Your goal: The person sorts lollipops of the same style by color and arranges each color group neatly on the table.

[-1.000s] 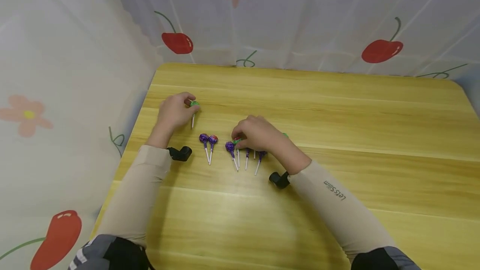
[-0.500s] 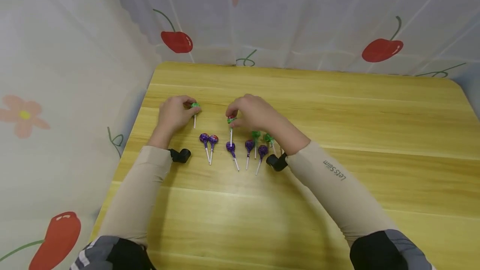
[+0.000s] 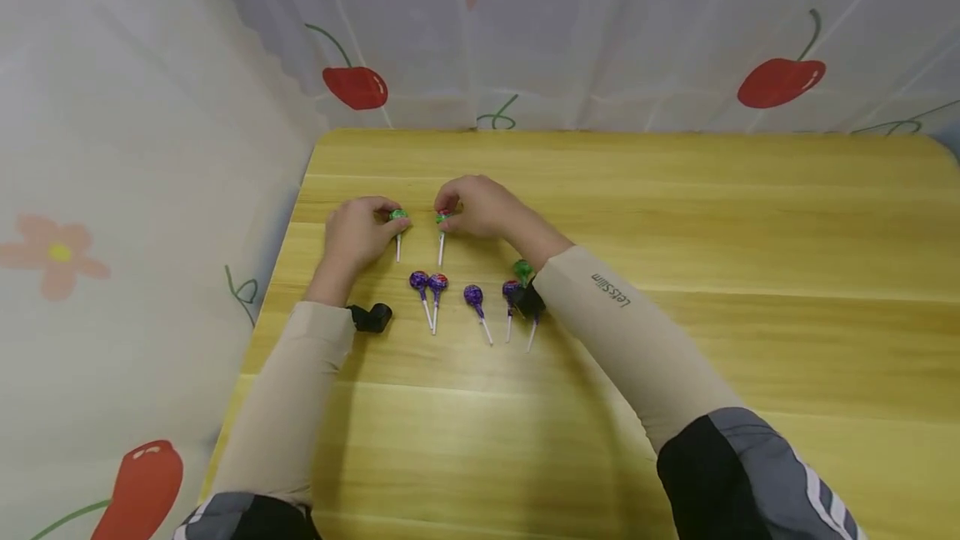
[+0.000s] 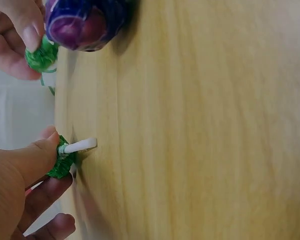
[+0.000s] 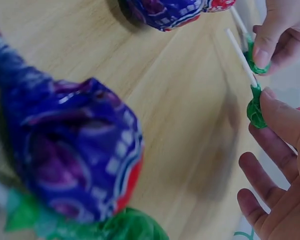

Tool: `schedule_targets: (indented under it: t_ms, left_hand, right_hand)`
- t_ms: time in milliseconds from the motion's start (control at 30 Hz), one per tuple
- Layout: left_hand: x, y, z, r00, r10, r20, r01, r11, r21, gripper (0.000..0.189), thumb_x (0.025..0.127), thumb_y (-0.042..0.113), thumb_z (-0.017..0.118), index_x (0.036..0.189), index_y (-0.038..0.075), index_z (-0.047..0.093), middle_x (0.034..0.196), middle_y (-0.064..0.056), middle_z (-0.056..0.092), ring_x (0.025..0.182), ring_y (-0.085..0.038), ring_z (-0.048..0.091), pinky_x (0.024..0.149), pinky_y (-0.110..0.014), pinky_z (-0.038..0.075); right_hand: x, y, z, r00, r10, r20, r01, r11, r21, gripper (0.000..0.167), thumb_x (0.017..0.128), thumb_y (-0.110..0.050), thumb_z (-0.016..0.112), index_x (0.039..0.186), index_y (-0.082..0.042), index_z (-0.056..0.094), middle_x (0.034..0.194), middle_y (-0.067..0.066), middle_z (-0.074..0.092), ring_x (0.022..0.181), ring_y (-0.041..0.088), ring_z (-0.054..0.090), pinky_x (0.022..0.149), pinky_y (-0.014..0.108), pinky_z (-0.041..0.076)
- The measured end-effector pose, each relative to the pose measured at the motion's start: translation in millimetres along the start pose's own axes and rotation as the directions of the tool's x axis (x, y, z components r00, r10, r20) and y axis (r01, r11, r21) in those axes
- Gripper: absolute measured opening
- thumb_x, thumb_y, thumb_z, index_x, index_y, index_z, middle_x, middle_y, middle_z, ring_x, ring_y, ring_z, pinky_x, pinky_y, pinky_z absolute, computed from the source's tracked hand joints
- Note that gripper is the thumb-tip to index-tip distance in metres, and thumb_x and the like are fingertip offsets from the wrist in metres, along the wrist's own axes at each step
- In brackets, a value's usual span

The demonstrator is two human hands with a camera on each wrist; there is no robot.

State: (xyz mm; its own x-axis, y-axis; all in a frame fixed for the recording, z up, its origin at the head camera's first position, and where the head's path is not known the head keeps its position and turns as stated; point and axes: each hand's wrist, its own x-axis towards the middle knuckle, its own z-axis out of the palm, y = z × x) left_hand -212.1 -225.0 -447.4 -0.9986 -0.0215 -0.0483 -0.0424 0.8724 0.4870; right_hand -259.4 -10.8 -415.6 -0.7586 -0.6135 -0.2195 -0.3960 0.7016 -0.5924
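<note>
The left hand [image 3: 356, 232] pinches a green lollipop [image 3: 398, 215] by its crinkly wrapped head, fingers [image 4: 37, 160] clamped on it. The round head points to the far edge of the bench [image 3: 675, 190], and the thin white stick points back toward the person.

Just to the right of that green lollipop, the right hand [image 3: 476, 207] pinches a second green lollipop [image 3: 443, 217] the same way, fingers [image 5: 285, 120] tight on the shiny head. Its stick also points toward the person. The two lie side by side, close but apart.

Nearer the person than the green lollipop lies a row of purple lollipops [image 3: 450, 286] in shiny foil, heads away, sticks toward the person. One more green one [image 3: 522, 271] sits at the right end, by the right sleeve.

The bench is smooth yellow wood with long grain lines. A pale curtain [image 3: 562, 32] with red cherries and pink flowers hangs behind and to the left.
</note>
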Motion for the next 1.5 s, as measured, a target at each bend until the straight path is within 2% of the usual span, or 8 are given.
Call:
schedule_targets:
  t_ms: [333, 533, 667, 800, 967, 1167, 1333, 1500]
  left_hand:
    - [-16.0, 0.2, -2.9, 1.0, -0.004, -0.011, 0.004, 1.0, -0.012, 0.036, 0.094, 0.037, 0.068, 0.119, 0.012, 0.069, 0.122, -0.011, 0.069, 0.116, -0.033, 0.059, 0.101, -0.055, 0.033]
    - [-19.0, -1.2, -2.0, 0.999, 0.017, -0.036, -0.018, 1.0, -0.019, 0.039, 0.094, 0.038, 0.068, 0.123, 0.013, 0.068, 0.119, -0.01, 0.069, 0.115, -0.034, 0.057, 0.101, -0.056, 0.031]
    - [-18.6, -5.5, -1.1, 0.999, 0.02, -0.038, -0.021, 0.999, -0.034, 0.042, 0.094, 0.041, 0.067, 0.125, 0.014, 0.067, 0.121, -0.01, 0.068, 0.12, -0.036, 0.054, 0.106, -0.059, 0.028]
    - [-20.5, -4.6, -2.7, 0.998, 0.036, -0.05, -0.039, 0.998, -0.05, 0.046, 0.094, 0.043, 0.066, 0.13, 0.014, 0.064, 0.129, -0.011, 0.064, 0.125, -0.037, 0.05, 0.109, -0.06, 0.027]
    - [-30.0, 19.9, -9.0, 0.991, 0.12, -0.06, -0.125, 0.988, -0.094, 0.046, 0.094, 0.037, 0.069, 0.133, 0.014, 0.062, 0.133, -0.011, 0.061, 0.118, -0.035, 0.048, 0.106, -0.055, 0.028]
    - [-43.2, 67.3, -9.3, 0.971, 0.234, 0.049, -0.23, 0.971, -0.067, 0.043, 0.093, 0.037, 0.07, 0.13, 0.016, 0.064, 0.127, -0.006, 0.065, 0.111, -0.029, 0.049, 0.1, -0.051, 0.032]
    - [-49.6, 95.5, 4.1, 0.929, 0.307, 0.207, -0.315, 0.949, 0.008, 0.04, 0.092, 0.04, 0.07, 0.125, 0.019, 0.067, 0.118, -0.002, 0.068, 0.11, -0.024, 0.053, 0.102, -0.049, 0.035]
    - [-47.9, 106.8, 21.3, 0.889, 0.346, 0.299, -0.38, 0.923, 0.061, 0.038, 0.09, 0.044, 0.072, 0.12, 0.02, 0.071, 0.105, 0.002, 0.071, 0.1, -0.02, 0.057, 0.094, -0.045, 0.04]
  right_hand:
    - [6.1, -7.6, 9.8, 0.999, -0.023, 0.033, 0.025, 0.998, -0.063, 0.028, 0.094, -0.028, 0.069, 0.119, -0.015, 0.067, 0.121, -0.001, 0.068, 0.116, 0.017, 0.061, 0.106, 0.038, 0.044]
    - [4.5, -8.4, 10.1, 0.999, -0.033, 0.019, 0.035, 0.995, -0.094, 0.037, 0.093, -0.031, 0.07, 0.126, -0.015, 0.065, 0.125, -0.001, 0.068, 0.117, 0.017, 0.061, 0.106, 0.038, 0.044]
    - [-2.0, -5.8, 2.1, 0.999, -0.035, -0.011, 0.035, 0.997, -0.076, 0.044, 0.092, -0.035, 0.071, 0.13, -0.015, 0.063, 0.126, 0.0, 0.067, 0.119, 0.019, 0.059, 0.106, 0.04, 0.044]
    - [-18.7, 2.6, -16.1, 0.997, -0.038, -0.064, 0.038, 0.999, -0.003, 0.047, 0.094, -0.037, 0.068, 0.135, -0.015, 0.061, 0.128, 0.003, 0.064, 0.124, 0.024, 0.056, 0.108, 0.043, 0.042]
    - [-50.7, 25.5, -36.2, 0.996, -0.025, -0.091, 0.03, 0.998, 0.054, 0.046, 0.095, -0.035, 0.067, 0.136, -0.015, 0.06, 0.131, 0.005, 0.063, 0.129, 0.029, 0.051, 0.111, 0.047, 0.038]
    - [-92.4, 45.6, -36.5, 0.998, 0.016, -0.064, -0.012, 0.998, 0.064, 0.041, 0.093, -0.031, 0.07, 0.131, -0.016, 0.065, 0.129, 0.004, 0.066, 0.126, 0.028, 0.054, 0.111, 0.053, 0.035]
    - [-115.1, 55.5, -19.7, 0.999, -0.013, -0.047, 0.011, 0.999, -0.038, 0.038, 0.088, -0.031, 0.076, 0.124, -0.019, 0.07, 0.128, 0.001, 0.068, 0.12, 0.028, 0.053, 0.108, 0.058, 0.03]
    - [-124.6, 57.4, -3.4, 0.998, -0.012, -0.054, 0.009, 0.999, -0.043, 0.037, 0.084, -0.035, 0.079, 0.119, -0.023, 0.073, 0.126, -0.003, 0.068, 0.12, 0.027, 0.048, 0.106, 0.057, 0.027]
